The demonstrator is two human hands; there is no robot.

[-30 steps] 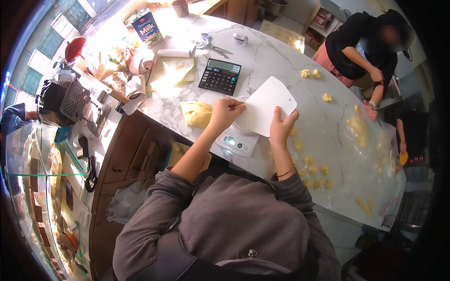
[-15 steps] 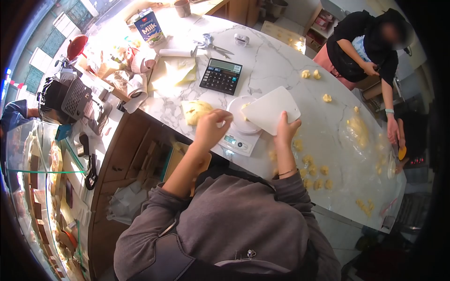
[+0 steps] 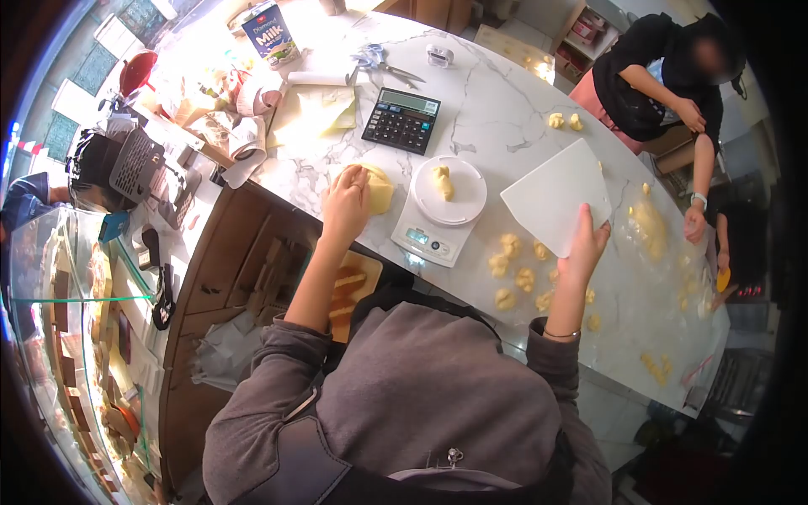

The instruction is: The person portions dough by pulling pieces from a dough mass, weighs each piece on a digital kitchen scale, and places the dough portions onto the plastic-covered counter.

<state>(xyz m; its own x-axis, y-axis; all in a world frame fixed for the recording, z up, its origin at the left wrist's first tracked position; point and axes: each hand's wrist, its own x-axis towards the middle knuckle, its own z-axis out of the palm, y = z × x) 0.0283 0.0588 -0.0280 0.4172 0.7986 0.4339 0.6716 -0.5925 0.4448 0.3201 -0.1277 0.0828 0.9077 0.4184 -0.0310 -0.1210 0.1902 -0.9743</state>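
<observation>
In my right hand (image 3: 582,244) is a white dough scraper (image 3: 555,195), a flat sheet gripped at its lower right corner and held over the marble table. My left hand (image 3: 346,204) has its fingers curled over a large lump of yellow dough (image 3: 381,192), which is partly hidden behind them. Between my hands stands a white kitchen scale (image 3: 429,240) with a round plate (image 3: 471,206). A small piece of dough (image 3: 443,183) lies on that plate. Several small dough pieces (image 3: 525,279) are scattered below the scraper, some behind my right wrist.
A calculator (image 3: 401,120), scissors (image 3: 396,69) and a milk carton (image 3: 271,34) are at the back. More dough (image 3: 648,225) lies to the right under clear plastic. Across the table stands a person in black (image 3: 652,93); another person's hand is near the right edge.
My right hand has carried the scraper rightward, away from the scale, uncovering the dough piece on its plate. My left hand has moved left onto the large dough lump.
</observation>
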